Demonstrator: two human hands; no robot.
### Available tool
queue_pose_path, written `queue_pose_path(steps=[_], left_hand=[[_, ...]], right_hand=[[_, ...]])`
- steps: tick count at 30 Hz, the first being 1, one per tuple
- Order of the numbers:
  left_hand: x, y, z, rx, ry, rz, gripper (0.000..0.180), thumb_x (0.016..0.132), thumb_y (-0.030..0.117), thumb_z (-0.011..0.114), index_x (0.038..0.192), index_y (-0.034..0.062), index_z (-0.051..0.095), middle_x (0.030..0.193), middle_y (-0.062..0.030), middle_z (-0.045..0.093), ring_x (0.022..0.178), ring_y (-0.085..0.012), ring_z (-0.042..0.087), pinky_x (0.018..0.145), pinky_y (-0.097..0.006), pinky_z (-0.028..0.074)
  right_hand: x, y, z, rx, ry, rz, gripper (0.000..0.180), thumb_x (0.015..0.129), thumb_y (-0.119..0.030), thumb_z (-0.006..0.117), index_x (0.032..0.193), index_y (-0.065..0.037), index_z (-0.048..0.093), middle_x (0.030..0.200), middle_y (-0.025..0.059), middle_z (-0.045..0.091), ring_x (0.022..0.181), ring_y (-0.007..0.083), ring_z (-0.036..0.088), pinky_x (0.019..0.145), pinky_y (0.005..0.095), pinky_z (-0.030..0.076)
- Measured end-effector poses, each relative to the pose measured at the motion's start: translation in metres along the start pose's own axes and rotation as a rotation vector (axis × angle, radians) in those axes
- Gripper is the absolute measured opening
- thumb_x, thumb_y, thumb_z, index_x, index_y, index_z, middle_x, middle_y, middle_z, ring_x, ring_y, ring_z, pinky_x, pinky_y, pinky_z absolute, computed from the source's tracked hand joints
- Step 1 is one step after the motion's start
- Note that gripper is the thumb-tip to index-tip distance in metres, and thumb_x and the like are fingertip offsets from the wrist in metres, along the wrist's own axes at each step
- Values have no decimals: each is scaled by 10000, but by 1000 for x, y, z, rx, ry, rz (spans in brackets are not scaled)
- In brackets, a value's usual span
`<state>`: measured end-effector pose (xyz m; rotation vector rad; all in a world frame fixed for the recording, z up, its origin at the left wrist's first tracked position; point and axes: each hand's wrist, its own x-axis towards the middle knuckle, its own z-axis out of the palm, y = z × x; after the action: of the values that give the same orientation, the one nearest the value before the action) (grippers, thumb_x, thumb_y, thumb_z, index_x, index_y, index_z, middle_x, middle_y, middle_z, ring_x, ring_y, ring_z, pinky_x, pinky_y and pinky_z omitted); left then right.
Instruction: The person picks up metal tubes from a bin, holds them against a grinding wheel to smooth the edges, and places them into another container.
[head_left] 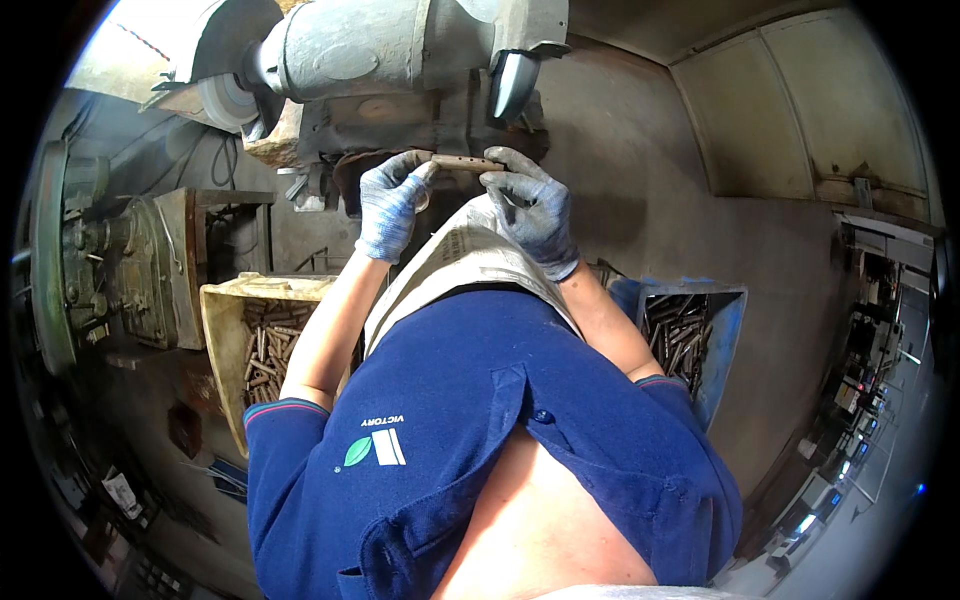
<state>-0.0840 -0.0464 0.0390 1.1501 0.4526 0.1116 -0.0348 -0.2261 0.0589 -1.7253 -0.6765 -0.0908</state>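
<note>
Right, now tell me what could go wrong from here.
Snag: the right hand, in a blue-and-grey knit glove, appears close to the grey metal double-ended grinder; if it is running, which I can't tell, fabric might catch.
Slip: the brown cylindrical metal rod with holes is pinched only at its ends by the fingers, so it might twist or drop.
Flying grit: both forearms are bare, so sparks could sting.

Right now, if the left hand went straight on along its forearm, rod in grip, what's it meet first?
Probably the grinder: it sits ahead of the left hand and the rod. Depth is unclear from this view, so the hand might pass under the motor instead.
</note>
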Motion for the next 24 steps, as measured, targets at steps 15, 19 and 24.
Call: queue_pose_path(steps=[15,19,24], left_hand=[[26,-20,24,127,-124,90,119,862,55,593,938,-31,626,779,-74,660,611,-83,599,524,-186,468],[53,-47,23,262,-102,172,129,856,28,589,955,-47,625,815,-94,664,696,-111,620,615,-220,488],[59,-43,37,108,-102,102,141,847,3,591,972,-48,630,851,-97,666,734,-137,628,667,-246,501]], right_hand=[[-19,39,-13,-137,238,97,175,714,-54,724,881,-16,689,943,171,655,920,259,640,816,313,495],[-18,51,-15,-63,293,191,142,767,-59,705,900,-12,693,956,128,671,938,189,631,822,281,490],[-11,64,-19,22,318,268,168,778,-59,697,940,-17,685,994,120,664,953,170,620,829,273,489]])
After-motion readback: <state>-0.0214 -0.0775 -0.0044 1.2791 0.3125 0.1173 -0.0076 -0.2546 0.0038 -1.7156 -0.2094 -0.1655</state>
